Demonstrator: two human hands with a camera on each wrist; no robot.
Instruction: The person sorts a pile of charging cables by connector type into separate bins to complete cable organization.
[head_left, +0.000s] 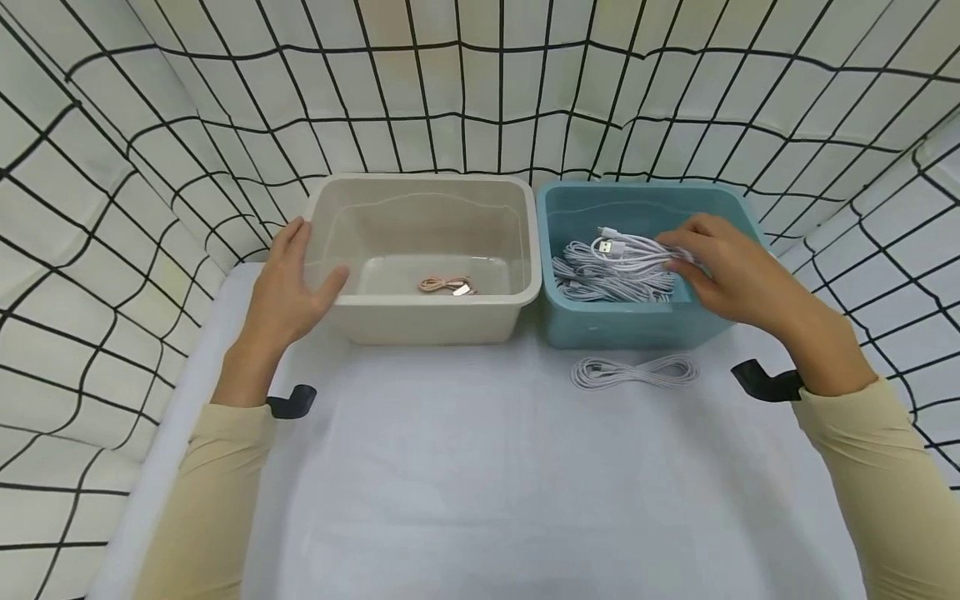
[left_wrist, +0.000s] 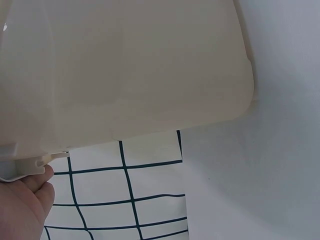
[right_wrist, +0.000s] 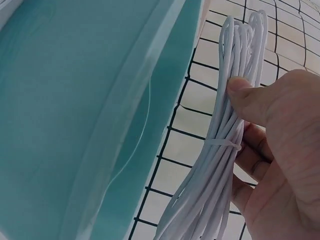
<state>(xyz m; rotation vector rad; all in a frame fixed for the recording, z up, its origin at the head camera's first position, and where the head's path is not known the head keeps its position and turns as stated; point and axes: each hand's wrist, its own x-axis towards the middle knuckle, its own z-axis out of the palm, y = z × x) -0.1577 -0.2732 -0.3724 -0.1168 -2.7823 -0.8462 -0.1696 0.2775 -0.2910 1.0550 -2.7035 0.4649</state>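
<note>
My left hand (head_left: 288, 287) rests flat against the left wall of a beige tub (head_left: 423, 329), thumb over the front corner; the left wrist view shows the tub's underside (left_wrist: 125, 65) and a fingertip under its rim. In the tub lies a small pink cable (head_left: 447, 285). My right hand (head_left: 731, 267) reaches into a teal tub (head_left: 630, 329) and grips a coiled white cable (head_left: 626, 250) above a pile of several white cables (head_left: 607, 283). In the right wrist view my thumb and fingers pinch that tied bundle (right_wrist: 227, 145) beside the teal wall (right_wrist: 75, 110).
One coiled white cable (head_left: 633, 372) lies on the white table (head_left: 480, 475) in front of the teal tub. Black clips (head_left: 292, 402) (head_left: 765, 382) sit at each wrist. A white cloth with a black grid (head_left: 112, 208) walls in the table.
</note>
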